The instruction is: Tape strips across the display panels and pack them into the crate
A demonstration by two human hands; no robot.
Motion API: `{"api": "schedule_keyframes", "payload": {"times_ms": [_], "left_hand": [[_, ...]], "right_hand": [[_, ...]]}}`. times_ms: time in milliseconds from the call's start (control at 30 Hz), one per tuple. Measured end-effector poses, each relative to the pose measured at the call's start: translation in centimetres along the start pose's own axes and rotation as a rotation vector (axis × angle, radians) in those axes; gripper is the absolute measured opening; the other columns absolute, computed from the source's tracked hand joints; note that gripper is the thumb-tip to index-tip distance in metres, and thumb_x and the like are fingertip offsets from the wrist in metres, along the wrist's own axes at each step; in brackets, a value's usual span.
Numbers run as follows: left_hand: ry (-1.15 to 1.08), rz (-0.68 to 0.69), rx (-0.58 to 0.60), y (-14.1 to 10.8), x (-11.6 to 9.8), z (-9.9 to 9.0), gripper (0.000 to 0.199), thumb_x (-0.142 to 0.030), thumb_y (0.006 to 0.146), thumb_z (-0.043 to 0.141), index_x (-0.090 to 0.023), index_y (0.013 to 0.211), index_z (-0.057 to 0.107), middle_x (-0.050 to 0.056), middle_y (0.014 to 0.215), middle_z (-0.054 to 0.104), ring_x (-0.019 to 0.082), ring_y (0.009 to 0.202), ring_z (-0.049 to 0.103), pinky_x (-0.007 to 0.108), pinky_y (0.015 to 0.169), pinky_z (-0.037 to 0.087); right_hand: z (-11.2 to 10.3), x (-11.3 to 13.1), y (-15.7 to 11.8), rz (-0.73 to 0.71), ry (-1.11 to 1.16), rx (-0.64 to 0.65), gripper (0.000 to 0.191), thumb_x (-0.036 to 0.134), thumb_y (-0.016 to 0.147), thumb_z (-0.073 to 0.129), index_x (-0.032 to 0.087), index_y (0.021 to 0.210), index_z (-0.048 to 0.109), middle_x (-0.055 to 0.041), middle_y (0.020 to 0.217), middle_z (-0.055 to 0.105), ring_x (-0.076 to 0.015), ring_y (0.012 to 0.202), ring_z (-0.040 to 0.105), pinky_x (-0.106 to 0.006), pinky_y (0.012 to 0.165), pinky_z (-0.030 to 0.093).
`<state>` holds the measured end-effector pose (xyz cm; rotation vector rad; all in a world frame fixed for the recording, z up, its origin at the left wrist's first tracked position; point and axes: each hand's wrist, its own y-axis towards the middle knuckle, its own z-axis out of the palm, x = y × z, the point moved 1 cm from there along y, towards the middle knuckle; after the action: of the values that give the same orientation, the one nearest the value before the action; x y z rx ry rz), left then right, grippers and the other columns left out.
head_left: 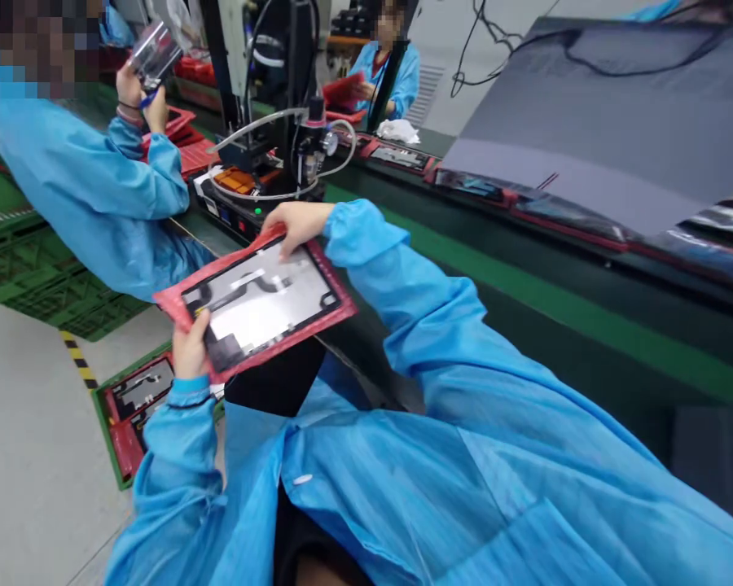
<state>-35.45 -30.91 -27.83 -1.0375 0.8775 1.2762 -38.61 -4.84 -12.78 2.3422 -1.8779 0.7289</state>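
A flat silver panel with a black frame and black strips (260, 297) lies on a pink-red wrap (287, 330), tilted in the air in front of my body. My left hand (190, 348) grips its lower left edge, thumb on top. At the far upper edge my right hand (296, 226) holds the same panel and wrap, with the thumb on the silver face. The fingers under the wrap are hidden.
A machine with a gauge and tubes (310, 150) stands beyond my hands. A green crate (111, 443) with similar panels is at lower left. Stacked green crates (54, 268) and a person in blue (91, 175) are at left. The green bench (525, 309) runs right.
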Motion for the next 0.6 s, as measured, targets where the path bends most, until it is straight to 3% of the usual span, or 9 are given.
{"api": "schedule_keyframes", "payload": {"times_ms": [133, 233, 300, 367, 433, 533, 600], "left_hand": [[-0.113, -0.088, 0.160, 0.1, 3.7, 10.2, 0.046, -0.034, 0.048, 0.087, -0.016, 0.084, 0.065, 0.005, 0.082, 0.074, 0.027, 0.094, 0.069, 0.040, 0.088, 0.057], [-0.063, -0.120, 0.095, 1.4, 6.2, 16.0, 0.032, -0.023, 0.062, 0.080, -0.014, 0.087, 0.062, 0.006, 0.087, 0.073, 0.025, 0.092, 0.070, 0.039, 0.086, 0.057], [0.068, -0.142, -0.027, 2.3, 7.6, 18.7, 0.024, -0.016, 0.071, 0.073, -0.014, 0.091, 0.060, 0.008, 0.096, 0.072, 0.023, 0.094, 0.069, 0.036, 0.086, 0.057], [0.197, -0.159, -0.166, 3.2, 8.6, 20.4, 0.026, -0.013, 0.073, 0.072, -0.014, 0.095, 0.058, 0.011, 0.106, 0.070, 0.023, 0.101, 0.068, 0.035, 0.089, 0.055], [0.274, -0.165, -0.259, 3.9, 9.4, 21.2, 0.031, -0.013, 0.072, 0.074, -0.013, 0.098, 0.057, 0.014, 0.113, 0.067, 0.025, 0.108, 0.064, 0.035, 0.094, 0.052], [0.344, -0.152, -0.302, 4.5, 10.2, 21.4, 0.034, -0.018, 0.076, 0.072, -0.013, 0.105, 0.054, 0.017, 0.118, 0.064, 0.025, 0.112, 0.062, 0.035, 0.096, 0.050], [0.398, -0.137, -0.287, 4.6, 10.5, 21.4, 0.037, -0.020, 0.078, 0.072, -0.011, 0.108, 0.053, 0.019, 0.118, 0.064, 0.026, 0.112, 0.062, 0.035, 0.095, 0.050]], "right_hand": [[-1.5, -11.0, -3.5, 0.204, 0.099, 0.005, 0.068, 0.042, 0.050, 0.087, 0.015, 0.111, 0.070, -0.0019, 0.100, 0.071, -0.0226, 0.100, 0.063, -0.029, 0.094, 0.046], [-1.4, -17.3, -3.5, 0.262, 0.198, -0.085, 0.076, 0.040, 0.050, 0.087, 0.014, 0.118, 0.067, -0.0049, 0.110, 0.069, -0.0242, 0.109, 0.061, -0.030, 0.101, 0.043], [-0.7, -20.0, -3.0, 0.292, 0.257, -0.205, 0.079, 0.035, 0.054, 0.086, 0.012, 0.126, 0.061, -0.0070, 0.122, 0.064, -0.0230, 0.115, 0.058, -0.030, 0.105, 0.041], [0.4, -21.7, -3.1, 0.398, 0.271, -0.342, 0.077, 0.027, 0.062, 0.082, 0.011, 0.132, 0.055, -0.0101, 0.132, 0.058, -0.0217, 0.120, 0.055, -0.029, 0.107, 0.040], [2.0, -22.6, -3.9, 0.598, 0.226, -0.431, 0.068, 0.022, 0.069, 0.076, 0.008, 0.132, 0.054, -0.0140, 0.134, 0.056, -0.0234, 0.123, 0.054, -0.032, 0.106, 0.042], [4.3, -23.1, -6.1, 0.856, 0.176, -0.408, 0.049, 0.030, 0.081, 0.068, 0.001, 0.120, 0.061, -0.0216, 0.122, 0.062, -0.0292, 0.117, 0.058, -0.037, 0.101, 0.046], [5.7, -22.9, -7.1, 0.907, 0.273, -0.373, 0.050, 0.041, 0.088, 0.057, -0.001, 0.116, 0.063, -0.0231, 0.108, 0.066, -0.0291, 0.101, 0.066, -0.038, 0.091, 0.052]]}}
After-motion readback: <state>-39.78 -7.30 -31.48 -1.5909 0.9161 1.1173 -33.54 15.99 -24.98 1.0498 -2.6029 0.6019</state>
